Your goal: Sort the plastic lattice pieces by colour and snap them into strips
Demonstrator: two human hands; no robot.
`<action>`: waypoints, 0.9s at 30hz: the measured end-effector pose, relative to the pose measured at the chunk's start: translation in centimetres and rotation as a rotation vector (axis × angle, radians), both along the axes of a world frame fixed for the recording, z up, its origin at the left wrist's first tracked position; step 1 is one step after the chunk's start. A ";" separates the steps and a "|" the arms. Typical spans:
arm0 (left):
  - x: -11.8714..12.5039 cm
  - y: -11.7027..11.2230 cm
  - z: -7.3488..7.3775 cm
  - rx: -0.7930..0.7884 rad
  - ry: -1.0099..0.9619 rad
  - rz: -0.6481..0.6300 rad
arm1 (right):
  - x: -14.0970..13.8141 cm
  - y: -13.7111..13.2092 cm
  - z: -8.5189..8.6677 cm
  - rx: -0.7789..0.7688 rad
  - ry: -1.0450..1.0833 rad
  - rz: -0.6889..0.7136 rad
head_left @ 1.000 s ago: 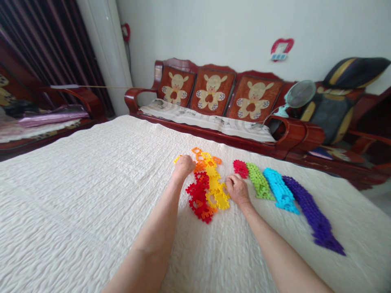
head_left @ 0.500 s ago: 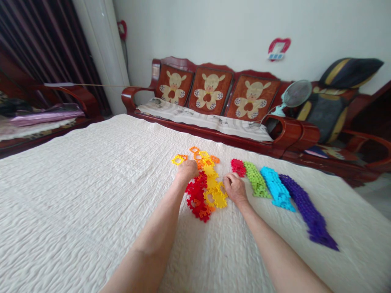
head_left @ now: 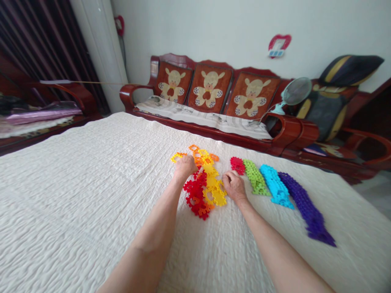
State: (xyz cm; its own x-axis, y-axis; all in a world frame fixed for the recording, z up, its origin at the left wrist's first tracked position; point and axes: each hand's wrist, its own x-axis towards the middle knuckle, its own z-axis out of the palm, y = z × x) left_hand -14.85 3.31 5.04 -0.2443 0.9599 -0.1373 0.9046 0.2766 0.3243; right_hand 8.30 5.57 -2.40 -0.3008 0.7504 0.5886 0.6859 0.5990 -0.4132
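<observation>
My left hand (head_left: pixel 185 165) is closed, its fingers bent down at the upper end of a pile of red interlocking plastic pieces (head_left: pixel 195 188). Whatever it pinches is hidden under the fingers. Just beyond it lie a yellow ring-shaped piece (head_left: pixel 176 157) and some orange pieces (head_left: pixel 193 148). Yellow pieces (head_left: pixel 210 170) run down between my hands. Beside their right edge my right hand (head_left: pixel 234 185) rests on the quilt with its fingers curled in, and I cannot see what is under them. A small red stack (head_left: pixel 237 165) lies just past its knuckles.
Sorted rows of green (head_left: pixel 255 177), light blue (head_left: pixel 276 186) and purple pieces (head_left: pixel 307 208) lie to the right on the white quilt (head_left: pixel 91 195). Behind the bed stands a wooden sofa (head_left: pixel 195 124) with bear cushions (head_left: pixel 209 87). A small fan (head_left: pixel 295 92) stands by its right arm.
My left hand has shifted slightly left and up, and the yellow ring piece near it looks more covered or tilted. My right hand stays in nearly the same place. The view has tipped slightly.
</observation>
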 end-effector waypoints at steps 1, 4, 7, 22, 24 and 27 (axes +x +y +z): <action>-0.3 -0.1 0.4 0.021 0.014 0.016 | 0.0 0.0 0.0 -0.001 -0.001 0.003; -1.0 -0.3 1.7 0.044 0.024 0.057 | 0.0 0.0 0.0 -0.003 -0.008 0.014; -0.8 -0.6 2.8 0.034 -0.031 0.031 | 0.0 0.0 0.0 -0.008 -0.009 0.008; 2.0 -0.9 2.1 -0.105 -0.023 -0.278 | 0.0 0.0 0.3 -0.035 0.002 -0.024; 2.4 -0.6 1.5 -0.109 -0.025 -0.292 | 0.0 0.0 0.4 -0.036 0.012 -0.022; 2.4 -0.3 1.1 -0.133 -0.054 -0.361 | 0.0 0.0 0.4 -0.030 0.027 -0.015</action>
